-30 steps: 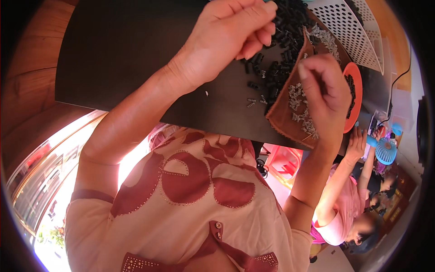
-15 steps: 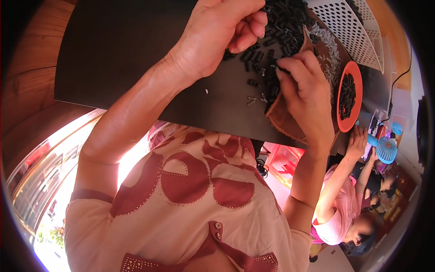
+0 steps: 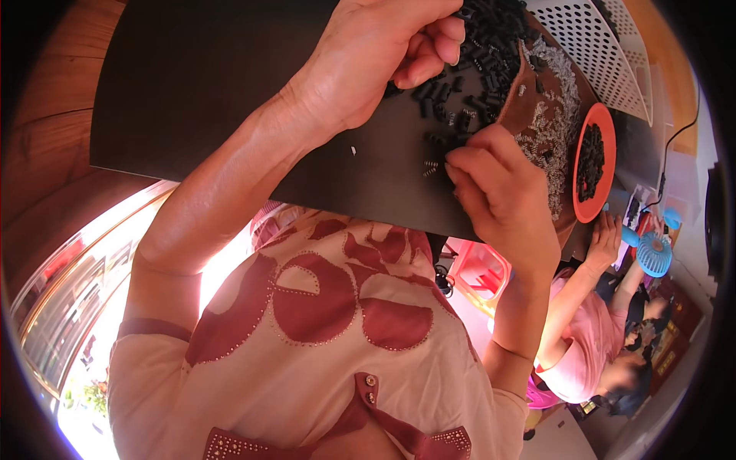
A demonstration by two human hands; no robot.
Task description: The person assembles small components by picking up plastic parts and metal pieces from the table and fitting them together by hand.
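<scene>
At the top edge, my left hand (image 3: 383,57) has its fingers curled in toward the palm. Whatever its fingertips hold is hidden. Closer to me on the right, my right hand (image 3: 506,188) is closed in a pinch just over the dark tabletop, and I cannot make out what is in it. Beside its fingertips lies a small coil spring (image 3: 431,168). Several short black cylindrical parts (image 3: 491,57) form a loose pile beyond the hands. A heap of small silvery springs (image 3: 560,123) is spread on a brown cloth (image 3: 531,96) to the right.
An orange bowl (image 3: 580,211) with black parts stands right of the cloth. Behind it is a white perforated basket (image 3: 590,54). A small white scrap (image 3: 353,151) lies on the dark table (image 3: 192,100). To the right, a person in pink (image 3: 579,337) sits near a blue fan (image 3: 654,254).
My right hand has drawn back toward me from the black parts, uncovering more springs on the cloth. The left hand has shifted slightly right.
</scene>
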